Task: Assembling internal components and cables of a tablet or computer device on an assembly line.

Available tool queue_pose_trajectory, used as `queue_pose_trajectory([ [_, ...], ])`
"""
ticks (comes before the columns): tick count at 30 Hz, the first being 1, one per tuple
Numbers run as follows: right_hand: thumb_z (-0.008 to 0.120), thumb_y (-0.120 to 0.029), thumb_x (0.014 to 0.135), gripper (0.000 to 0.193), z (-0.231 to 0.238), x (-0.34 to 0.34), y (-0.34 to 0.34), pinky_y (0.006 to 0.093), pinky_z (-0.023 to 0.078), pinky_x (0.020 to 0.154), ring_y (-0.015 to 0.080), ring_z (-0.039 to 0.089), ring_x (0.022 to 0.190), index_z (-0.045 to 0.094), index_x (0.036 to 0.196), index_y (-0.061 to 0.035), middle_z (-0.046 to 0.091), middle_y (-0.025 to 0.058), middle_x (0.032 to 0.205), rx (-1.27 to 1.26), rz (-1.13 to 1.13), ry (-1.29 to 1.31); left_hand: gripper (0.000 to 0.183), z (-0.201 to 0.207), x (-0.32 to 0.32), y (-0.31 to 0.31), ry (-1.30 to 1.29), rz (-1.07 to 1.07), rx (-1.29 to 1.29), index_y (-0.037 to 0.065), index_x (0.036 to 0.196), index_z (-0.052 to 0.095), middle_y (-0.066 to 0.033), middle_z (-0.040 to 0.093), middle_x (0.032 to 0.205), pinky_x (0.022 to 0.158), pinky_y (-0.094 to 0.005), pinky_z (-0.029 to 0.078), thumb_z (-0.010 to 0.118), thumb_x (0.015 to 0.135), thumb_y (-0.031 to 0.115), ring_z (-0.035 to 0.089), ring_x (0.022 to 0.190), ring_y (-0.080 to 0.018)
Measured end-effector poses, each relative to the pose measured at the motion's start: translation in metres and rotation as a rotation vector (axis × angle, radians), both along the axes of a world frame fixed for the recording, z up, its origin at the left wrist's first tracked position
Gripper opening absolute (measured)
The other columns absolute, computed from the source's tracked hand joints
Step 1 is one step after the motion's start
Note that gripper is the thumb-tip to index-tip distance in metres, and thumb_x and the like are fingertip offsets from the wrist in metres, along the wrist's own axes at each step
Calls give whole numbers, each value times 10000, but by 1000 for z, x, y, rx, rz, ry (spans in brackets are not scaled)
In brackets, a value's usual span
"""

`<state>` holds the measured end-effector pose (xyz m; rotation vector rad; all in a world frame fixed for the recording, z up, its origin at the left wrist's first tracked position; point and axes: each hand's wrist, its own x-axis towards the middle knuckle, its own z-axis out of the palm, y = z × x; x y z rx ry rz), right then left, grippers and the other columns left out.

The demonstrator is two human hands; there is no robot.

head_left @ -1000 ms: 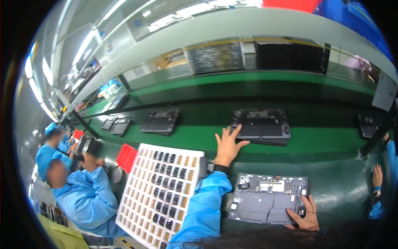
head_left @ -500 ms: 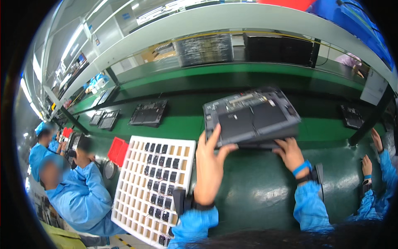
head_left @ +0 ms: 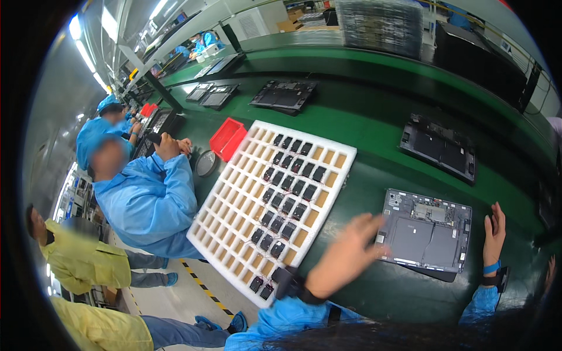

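An opened laptop or tablet body [head_left: 430,231] lies on the green bench in front of me, its dark batteries and circuit board facing up. By its left edge is my left hand [head_left: 348,257], blurred by motion, with thumb and fingers apart and nothing visible between them. Whether its fingertips touch the edge I cannot tell. My right hand [head_left: 493,237] stands just off the right edge, fingers stretched out and holding nothing. To the left, a white foam tray [head_left: 345,157] carries several small black parts [head_left: 287,205] with thin wires.
Similar opened devices lie on the green strip behind, one [head_left: 439,149] beyond mine and another [head_left: 284,96] farther left. A red bin [head_left: 228,139] and a round dish [head_left: 206,164] sit beyond the tray. A co-worker in blue [head_left: 146,199] works at the left.
Both hands held the device tilted above the bench; it now lies flat nearer me, and both have let go. My view has turned left, and another device shows behind it.
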<state>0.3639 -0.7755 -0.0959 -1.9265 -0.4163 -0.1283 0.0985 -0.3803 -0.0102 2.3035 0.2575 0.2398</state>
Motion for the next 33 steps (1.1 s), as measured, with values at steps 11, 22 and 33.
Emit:
queue_pose_trajectory([
  [11, 613, -106, 1057, 402, 20, -35, 11, 341, 425, 1110, 205, 579, 1276, 597, 1450, -22, 608, 82, 1341, -20, -4, -1, 157, -50, 58, 133, -185, 596, 299, -31, 1013, 764, -185, 748, 865, 751, -385, 562, 777, 932, 103, 738, 836, -311],
  [22, 624, -103, 1050, 397, 23, -40, 14, 346, 437, 1104, 210, 590, 1213, 601, 1436, -13, 632, 92, 1265, -17, 6, 56, 160, 6, 61, 100, -434, 422, -190, -17, 1163, 597, -68, 695, 875, 709, -284, 564, 534, 1138, 127, 686, 789, -124],
  [33, 625, -115, 1066, 377, 26, -43, 22, 320, 469, 1042, 176, 610, 1111, 608, 1422, 5, 671, 72, 1155, 10, 37, 111, 138, -32, 85, 68, -334, 236, 284, 15, 1112, 675, -178, 702, 1022, 803, -439, 538, 703, 1001, 93, 694, 966, -378],
])
